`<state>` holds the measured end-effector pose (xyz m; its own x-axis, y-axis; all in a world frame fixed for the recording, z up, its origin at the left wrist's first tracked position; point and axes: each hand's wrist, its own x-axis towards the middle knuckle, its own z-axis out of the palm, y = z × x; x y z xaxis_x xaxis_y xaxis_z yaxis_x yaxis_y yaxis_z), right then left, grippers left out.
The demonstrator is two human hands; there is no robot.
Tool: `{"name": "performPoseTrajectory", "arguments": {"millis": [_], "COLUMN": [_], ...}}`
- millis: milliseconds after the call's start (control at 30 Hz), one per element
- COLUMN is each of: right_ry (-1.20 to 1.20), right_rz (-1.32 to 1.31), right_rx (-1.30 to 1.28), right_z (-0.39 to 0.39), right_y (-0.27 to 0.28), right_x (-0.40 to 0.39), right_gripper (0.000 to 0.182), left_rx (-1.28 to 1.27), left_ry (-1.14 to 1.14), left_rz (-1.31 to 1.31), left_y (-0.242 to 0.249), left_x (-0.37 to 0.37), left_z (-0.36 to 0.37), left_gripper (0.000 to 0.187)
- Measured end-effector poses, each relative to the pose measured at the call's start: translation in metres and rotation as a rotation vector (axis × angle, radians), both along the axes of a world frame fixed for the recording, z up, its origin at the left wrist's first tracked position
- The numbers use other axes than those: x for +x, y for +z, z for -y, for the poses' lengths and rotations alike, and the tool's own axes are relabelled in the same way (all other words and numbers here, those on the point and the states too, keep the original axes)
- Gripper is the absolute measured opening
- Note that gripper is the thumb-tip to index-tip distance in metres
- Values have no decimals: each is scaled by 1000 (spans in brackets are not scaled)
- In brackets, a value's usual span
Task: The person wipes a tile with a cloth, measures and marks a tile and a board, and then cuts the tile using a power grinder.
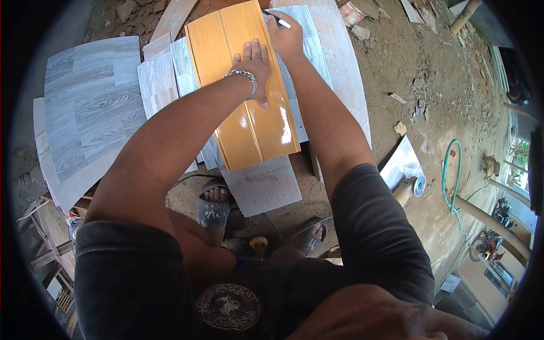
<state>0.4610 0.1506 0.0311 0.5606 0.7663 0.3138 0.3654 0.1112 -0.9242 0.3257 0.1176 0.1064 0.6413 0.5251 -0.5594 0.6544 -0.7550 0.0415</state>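
A glossy orange-brown wood-look panel (pixel 241 130) with lengthwise grooves lies on top of grey wood-look tiles (pixel 310 42). My left hand (pixel 253 67), with a chain bracelet at the wrist, rests flat on the panel with its fingers stretched out. At the panel's far right edge, my right hand (pixel 288 41) grips a marker (pixel 283 23) with a white end. Its dark front part points toward the panel's edge, and the tip is hard to make out.
More grey wood-look tiles (pixel 93 93) are stacked at left. A pale grey slab (pixel 266 187) sticks out below the panel, near my sandalled feet. On the dirt ground at right are a shiny sheet (pixel 401 160) and a green hose (pixel 445 175). Rubble lies at the top.
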Motion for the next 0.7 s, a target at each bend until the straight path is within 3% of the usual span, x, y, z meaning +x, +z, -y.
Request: {"name": "performPoseTrajectory", "arguments": {"millis": [467, 700], "right_ry": [25, 5], "right_rz": [-75, 56], "right_rx": [-91, -222], "right_z": [169, 269], "right_y": [3, 15], "right_x": [-27, -46], "right_gripper": [21, 19], "left_rx": [73, 107], "left_ry": [3, -9], "left_rz": [10, 11], "left_y": [-11, -20], "left_x": [-1, 0], "left_z": [2, 1], "left_gripper": [150, 153]}}
